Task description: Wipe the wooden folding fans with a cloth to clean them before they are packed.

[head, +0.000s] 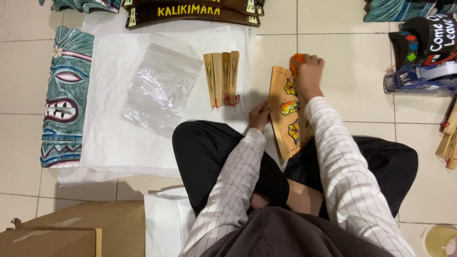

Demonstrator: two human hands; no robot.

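Observation:
I sit cross-legged on a tiled floor with an open wooden fan (284, 114), painted with orange and yellow butterflies, spread in front of my knees. My left hand (260, 115) grips the fan's left edge near its lower end. My right hand (308, 76) rests on the fan's upper right part and holds a small orange cloth or sponge (296, 60) against the wood. Three folded wooden fans (222, 77) with red tassels lie side by side to the left, on white paper (119, 138).
A clear plastic bag (159, 85) lies on the white paper. A teal carved mask (65, 97) lies at far left, dark wooden signs (190, 12) at top, painted items (421, 52) at right, more wooden fans (449, 138) at right edge, a cardboard box (71, 231) at bottom left.

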